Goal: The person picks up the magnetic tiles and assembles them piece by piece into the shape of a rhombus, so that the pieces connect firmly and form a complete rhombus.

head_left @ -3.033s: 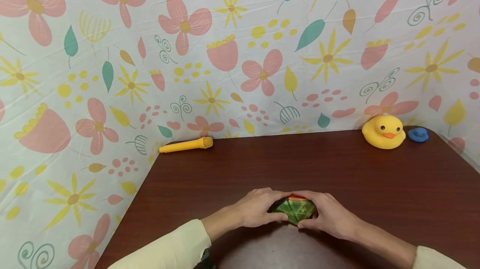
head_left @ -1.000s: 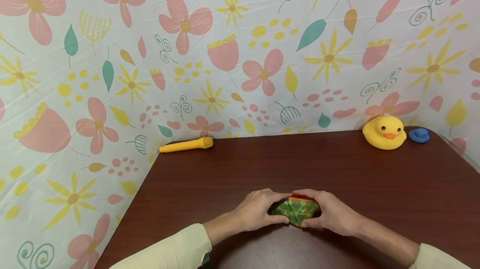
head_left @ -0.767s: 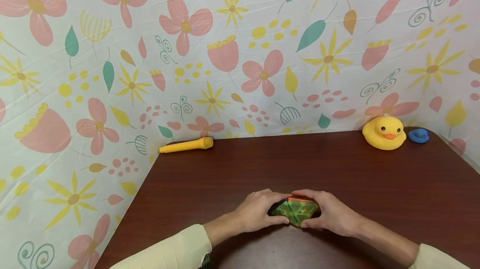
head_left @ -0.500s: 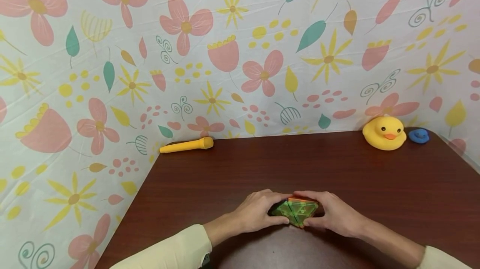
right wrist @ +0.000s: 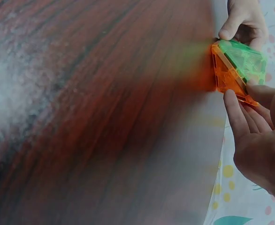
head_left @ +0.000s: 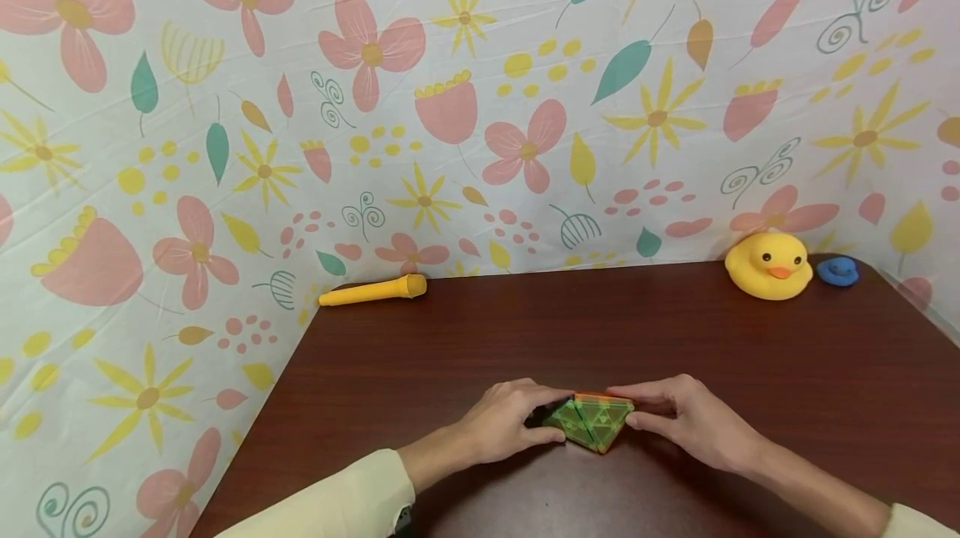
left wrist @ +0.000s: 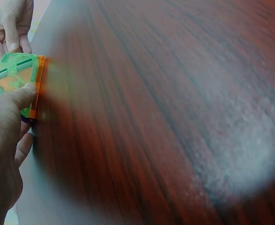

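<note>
A small block of see-through magnetic tiles (head_left: pixel 602 416) lies low over the table between the two hands, green on the side facing me and orange along its far edge. The left hand (head_left: pixel 501 425) grips its left end, thumb in front and fingers behind. At the right corner, the right hand (head_left: pixel 701 425) pinches with thumb and forefinger. The right wrist view shows an orange triangular face of the tiles (right wrist: pixel 227 78), with the right thumb and fingertips at its lower corner. Purple shows at the block's edge in the left wrist view. The left fingers hide part of the left end.
A yellow toy microphone (head_left: pixel 372 290) lies at the back left of the dark wooden table (head_left: pixel 480 329). At the back right sit a yellow rubber duck (head_left: pixel 768 265) and a small blue duck (head_left: pixel 837 271). A flower-patterned cloth (head_left: pixel 465 104) hangs behind and to the left.
The right hand has shifted right, its thumb and fingers drawing back to the block's right corner and uncovering more green. The left hand and the tiles have moved slightly left.
</note>
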The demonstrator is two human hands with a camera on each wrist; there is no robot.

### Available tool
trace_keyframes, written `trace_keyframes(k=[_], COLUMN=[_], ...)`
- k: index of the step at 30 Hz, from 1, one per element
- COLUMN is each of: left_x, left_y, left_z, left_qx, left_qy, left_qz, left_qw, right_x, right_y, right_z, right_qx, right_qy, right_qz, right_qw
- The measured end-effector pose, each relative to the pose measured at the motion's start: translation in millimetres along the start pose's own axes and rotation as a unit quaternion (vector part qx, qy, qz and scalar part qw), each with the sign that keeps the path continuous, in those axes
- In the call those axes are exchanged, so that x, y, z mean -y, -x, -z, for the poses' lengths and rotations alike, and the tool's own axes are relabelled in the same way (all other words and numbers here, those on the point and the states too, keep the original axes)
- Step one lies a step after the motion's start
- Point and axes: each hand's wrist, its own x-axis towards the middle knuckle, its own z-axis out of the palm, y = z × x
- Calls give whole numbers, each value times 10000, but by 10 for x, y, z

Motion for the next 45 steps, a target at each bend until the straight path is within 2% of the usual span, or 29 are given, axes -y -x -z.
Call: trace_keyframes(k=[5,12,20,30,36,45], left_x=[44,106,146,182,189,190], left_y=[34,79,95,127,137,126], left_z=[17,24,32,27,36,43], left_qx=[-97,-255,-527,-788,-826,-842], left_qy=[26,186,18,-128,-265,-166], left_qz=[-16,95,108,239,290,309], left_qw=[9999,9995,9985,9965,9958,9958], right_x=[18,20,22,53,62,71], right_y=[14,18,-3,-32,-58,-74], right_z=[2,-23,-40,-103,-121,-125], right_qx=[-376,-1074,-1130,-1590,-1699,-1811], right_qy=[187,466,190,668,699,749], right_qz=[-43,-96,-43,38,-31,-88], right_qw=[9991,9931,9934,9850,9830,9806])
